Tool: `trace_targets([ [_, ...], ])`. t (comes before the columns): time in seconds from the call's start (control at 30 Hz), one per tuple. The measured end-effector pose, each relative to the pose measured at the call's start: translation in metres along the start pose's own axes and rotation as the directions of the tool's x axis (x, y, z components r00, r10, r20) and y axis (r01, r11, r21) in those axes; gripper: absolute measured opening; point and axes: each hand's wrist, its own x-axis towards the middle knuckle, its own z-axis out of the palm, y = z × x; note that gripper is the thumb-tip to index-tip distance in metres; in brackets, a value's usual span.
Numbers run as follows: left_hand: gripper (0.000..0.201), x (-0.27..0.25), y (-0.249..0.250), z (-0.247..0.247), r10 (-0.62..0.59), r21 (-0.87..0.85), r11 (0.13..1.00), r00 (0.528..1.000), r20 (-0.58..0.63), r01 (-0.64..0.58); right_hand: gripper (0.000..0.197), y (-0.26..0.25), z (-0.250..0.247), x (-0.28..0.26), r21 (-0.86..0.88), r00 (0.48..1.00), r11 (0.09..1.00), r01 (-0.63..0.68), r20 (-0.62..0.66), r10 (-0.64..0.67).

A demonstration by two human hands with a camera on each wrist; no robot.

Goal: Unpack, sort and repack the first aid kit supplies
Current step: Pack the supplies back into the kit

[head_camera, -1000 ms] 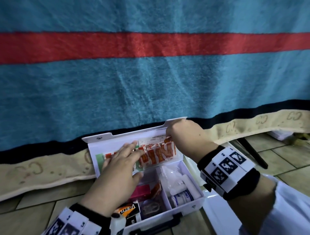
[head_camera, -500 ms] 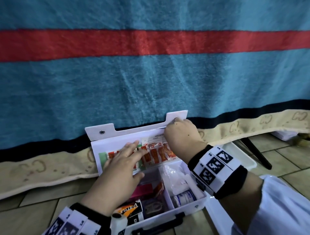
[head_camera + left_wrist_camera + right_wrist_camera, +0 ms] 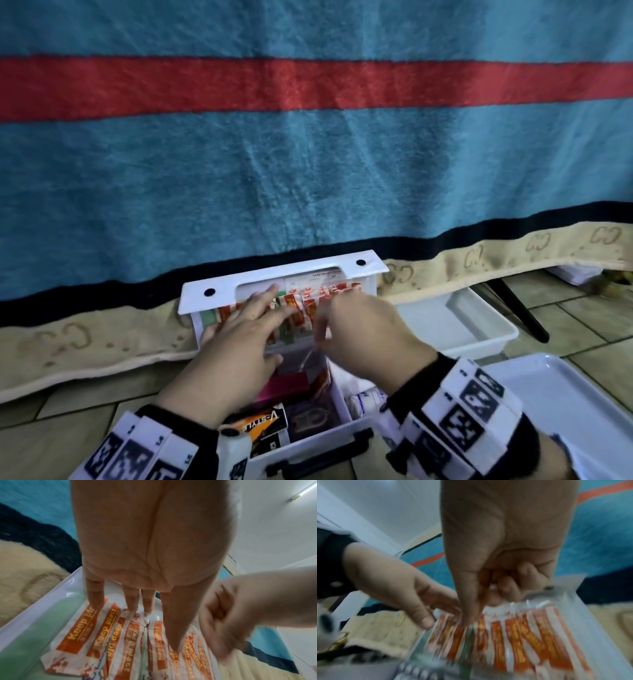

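Left hand flat on the plasters in the lid, right hand curls to pinch them, grip unclear; best lifted together.

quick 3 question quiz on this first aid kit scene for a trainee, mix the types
1. True or false: the kit lid is shut.
2. What lies under the left hand? A) scissors B) plasters C) a bottle
3. The wrappers read "Keep ____".

Key
1. False: the lid stands open.
2. B: straight left fingers rest on the plasters in the lid; the right hand reaches them too, its hold blurred.
3. plast
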Motion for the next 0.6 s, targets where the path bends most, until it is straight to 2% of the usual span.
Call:
trace_targets([
  [0.07,0.066,0.000,0.001,-0.001,-0.006,0.000,1.000,1.000,0.004,0.006,0.021,-0.003,0.020,-0.002,-0.124,0.986,0.992,0.005,0.168,0.016],
  [0.1,0.066,-0.001,0.002,-0.001,-0.006,-0.001,1.000,1.000,0.004,0.006,0.022,-0.004,0.029,-0.001,-0.161,0.980,0.987,0.011,0.196,0.021],
  [0.23,0.066,-0.002,0.004,-0.001,-0.003,0.009,1.000,1.000,0.003,0.003,0.019,-0.008,0.045,0.001,-0.262,0.979,0.965,0.034,0.203,0.021],
  [0.33,0.065,-0.002,0.005,-0.001,-0.016,0.012,1.000,1.000,-0.005,0.016,0.021,-0.011,0.045,0.001,-0.337,0.965,0.938,0.082,0.260,0.009],
  [0.43,0.064,-0.003,0.007,-0.001,-0.025,0.009,1.000,1.000,-0.002,0.025,0.025,-0.016,0.042,-0.003,-0.317,0.963,0.946,0.072,0.269,0.017],
  [0.6,0.064,-0.003,0.006,-0.002,-0.021,0.012,1.000,1.000,0.012,0.021,0.021,-0.016,0.034,-0.004,-0.160,0.970,0.986,-0.042,0.231,0.078],
])
